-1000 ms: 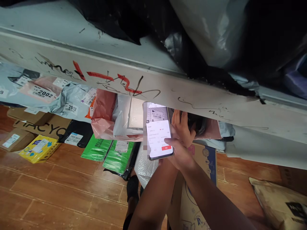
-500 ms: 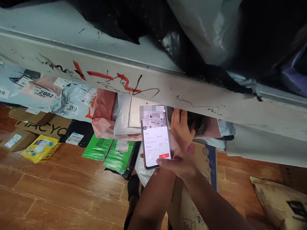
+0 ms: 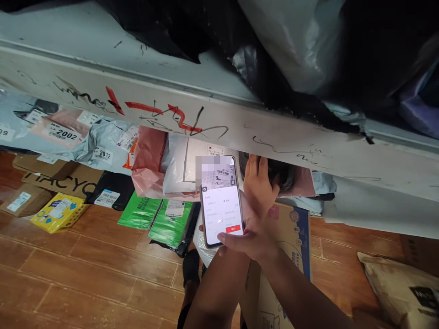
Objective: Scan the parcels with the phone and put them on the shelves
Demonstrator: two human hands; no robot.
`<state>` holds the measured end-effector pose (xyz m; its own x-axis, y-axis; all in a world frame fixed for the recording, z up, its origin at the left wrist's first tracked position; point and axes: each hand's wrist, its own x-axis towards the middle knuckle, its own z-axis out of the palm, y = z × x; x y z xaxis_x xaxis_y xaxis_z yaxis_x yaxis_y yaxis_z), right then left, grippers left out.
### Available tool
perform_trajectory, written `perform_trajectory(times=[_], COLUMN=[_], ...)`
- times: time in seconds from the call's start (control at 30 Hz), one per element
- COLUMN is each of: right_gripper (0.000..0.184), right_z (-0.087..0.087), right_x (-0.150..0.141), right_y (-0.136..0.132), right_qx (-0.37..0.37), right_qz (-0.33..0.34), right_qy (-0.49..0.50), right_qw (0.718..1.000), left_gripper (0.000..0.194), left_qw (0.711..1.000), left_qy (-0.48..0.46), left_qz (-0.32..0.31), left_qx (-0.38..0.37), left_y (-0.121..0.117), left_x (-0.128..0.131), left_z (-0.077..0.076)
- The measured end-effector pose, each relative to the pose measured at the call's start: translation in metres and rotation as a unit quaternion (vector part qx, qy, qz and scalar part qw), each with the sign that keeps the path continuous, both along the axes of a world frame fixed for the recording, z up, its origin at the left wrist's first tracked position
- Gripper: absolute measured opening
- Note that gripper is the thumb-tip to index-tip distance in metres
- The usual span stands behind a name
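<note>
My right hand (image 3: 248,233) grips a smartphone (image 3: 222,214) from its right side, the thumb over the lower edge of the lit screen. The screen shows a camera picture of a label above a white panel with a red button. Beyond the phone, a white bubble-textured parcel (image 3: 195,157) with a barcode label lies on the low shelf. My left arm passes beneath the right hand. My left hand (image 3: 259,185) lies back up, fingers stretched out, at the left side of a black plastic parcel (image 3: 283,176). Its fingertips reach under the shelf edge.
A white shelf board (image 3: 226,114) with red and black marks runs overhead, black bags above it. Left along the low shelf lie grey and pink parcels (image 3: 151,160). Green packets (image 3: 171,224), a yellow pack (image 3: 58,212) and a tall carton (image 3: 284,237) stand on the floor.
The phone has moved slightly down and left in my right hand, uncovering the label on the white parcel. The thumb has shifted left with it. My left hand has stayed put.
</note>
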<state>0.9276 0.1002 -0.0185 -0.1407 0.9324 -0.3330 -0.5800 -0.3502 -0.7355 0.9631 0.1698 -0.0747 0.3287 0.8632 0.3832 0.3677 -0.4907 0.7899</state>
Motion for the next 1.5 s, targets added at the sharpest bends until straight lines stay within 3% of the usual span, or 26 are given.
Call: perform_trajectory(times=[0.37,0.7,0.93,1.1,1.33,1.5], right_gripper=[0.081,0.085,0.086,0.086,0.082,0.083], right_z=[-0.005,0.003,-0.011,-0.015,-0.009,-0.007], right_x=[0.002,0.004,0.0,0.0,-0.006,-0.018], right_y=[0.001,-0.001,-0.005,-0.005,-0.011,-0.021], right_qx=[0.035,0.011,0.069,0.044,0.045,0.043], right_qz=[0.002,-0.007,0.004,-0.008,0.043,0.081], right_qy=[0.015,0.034,0.093,0.088,0.092,0.127], right_qw=[0.999,0.999,0.993,0.995,0.994,0.988], left_gripper=[0.069,0.07,0.068,0.07,0.049,0.04], left_qw=[1.0,1.0,1.0,1.0,1.0,0.998], left_qy=[0.006,0.004,-0.008,-0.013,-0.01,0.026], left_qz=[0.003,0.005,0.006,0.008,-0.005,0.004], left_qx=[0.0,-0.006,0.001,0.0,0.028,0.048], left_y=[-0.001,-0.001,0.001,0.001,0.009,0.01], left_x=[0.001,0.002,0.002,0.004,-0.001,-0.005], left_z=[0.0,-0.001,0.001,-0.003,-0.015,-0.01])
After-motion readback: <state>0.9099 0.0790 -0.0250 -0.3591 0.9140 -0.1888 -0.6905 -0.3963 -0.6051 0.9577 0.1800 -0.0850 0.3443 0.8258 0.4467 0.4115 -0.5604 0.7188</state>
